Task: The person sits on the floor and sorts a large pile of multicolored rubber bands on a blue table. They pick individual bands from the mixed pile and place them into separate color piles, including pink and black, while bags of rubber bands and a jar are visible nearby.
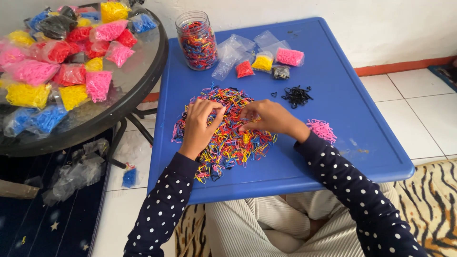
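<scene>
Head view?
— Both hands, left hand [199, 124] and right hand [267, 117], pinch into the mixed band heap [223, 131], mid-table (sorting colours, seemingly).
— Next?
— Isolating one colour cleanly.

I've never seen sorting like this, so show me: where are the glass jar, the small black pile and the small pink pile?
glass jar [196, 42]: head view, on the middle of its side wall.
black pile [296, 95]: head view, on the pile's centre.
pink pile [322, 129]: head view, on the pile's centre.
</scene>
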